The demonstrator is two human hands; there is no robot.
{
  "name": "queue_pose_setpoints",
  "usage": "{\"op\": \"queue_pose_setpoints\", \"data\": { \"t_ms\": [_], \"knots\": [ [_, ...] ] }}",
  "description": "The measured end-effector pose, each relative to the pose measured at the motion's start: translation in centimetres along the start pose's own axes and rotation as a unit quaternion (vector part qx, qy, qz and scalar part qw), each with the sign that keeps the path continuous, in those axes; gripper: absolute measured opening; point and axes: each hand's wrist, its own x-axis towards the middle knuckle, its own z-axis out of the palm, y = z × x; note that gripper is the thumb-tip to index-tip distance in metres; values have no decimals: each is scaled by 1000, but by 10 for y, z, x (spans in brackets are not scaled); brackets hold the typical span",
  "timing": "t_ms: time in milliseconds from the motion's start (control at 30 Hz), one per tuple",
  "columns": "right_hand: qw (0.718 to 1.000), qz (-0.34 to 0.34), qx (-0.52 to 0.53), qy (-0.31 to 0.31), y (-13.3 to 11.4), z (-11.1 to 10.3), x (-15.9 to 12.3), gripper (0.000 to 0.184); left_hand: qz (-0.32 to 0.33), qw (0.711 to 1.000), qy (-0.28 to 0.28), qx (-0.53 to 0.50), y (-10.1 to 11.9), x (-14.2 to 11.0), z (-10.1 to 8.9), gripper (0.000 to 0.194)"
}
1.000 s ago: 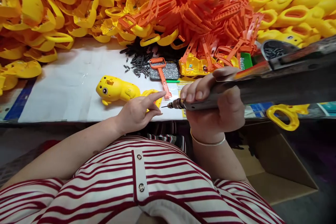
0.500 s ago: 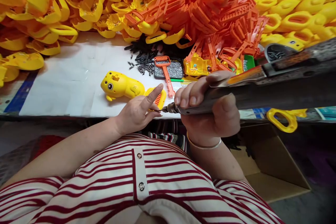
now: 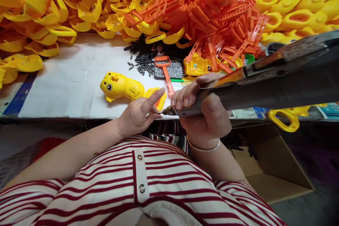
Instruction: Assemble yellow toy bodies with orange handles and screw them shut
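Two grips of mine sit close together: my right grip (image 3: 203,123) is wrapped around a dark power driver (image 3: 254,91), its thin bit (image 3: 159,113) at the fingertips of my left grip (image 3: 137,114); whether those pinch anything, I cannot tell. Just beyond, a yellow animal toy (image 3: 120,86) lies on the white-covered worktop (image 3: 60,88), near an orange handle piece (image 3: 167,77).

2 hands (image 3: 135,116) | 1 power tool (image 3: 251,92) | 1 yellow toy (image 3: 122,86) beside the left hand | 1 black tray (image 3: 159,77) | 1 orange handle (image 3: 167,77) across it | 2 shirt buttons (image 3: 142,188) | piled orange handles (image 3: 206,10): too many to count
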Motion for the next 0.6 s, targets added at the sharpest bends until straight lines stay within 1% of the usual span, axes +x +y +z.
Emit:
{"op": "queue_pose_setpoints", "data": {
  "t_ms": [67,133,167,233,300,367,433,500,600],
  "knots": [
    [1000,-3,-3,-1,2,-1,0,24,-25,999,-40,12,0,2,-1,77],
    [1000,-12,5,7,5,-2,0,22,-80,989,-104,63,-1,9,-5,78],
    [1000,-16,9,16,8,-3,1,21,-115,978,-140,103,-1,14,-7,77],
    [999,-24,-4,40,15,-7,1,20,-180,944,-205,185,-3,26,-10,71],
    [997,-23,-44,65,25,-12,2,21,-220,912,-255,235,-5,38,-13,64],
    [993,-16,-90,81,35,-18,1,23,-231,891,-305,245,-8,47,-14,64],
    [990,-12,-112,91,43,-23,0,25,-225,879,-346,240,-11,53,-15,68],
    [988,-13,-118,96,49,-27,-1,26,-216,872,-370,237,-13,55,-15,70],
    [985,-12,-133,106,54,-31,-3,24,-204,868,-383,241,-14,57,-16,71]
  ]
}}
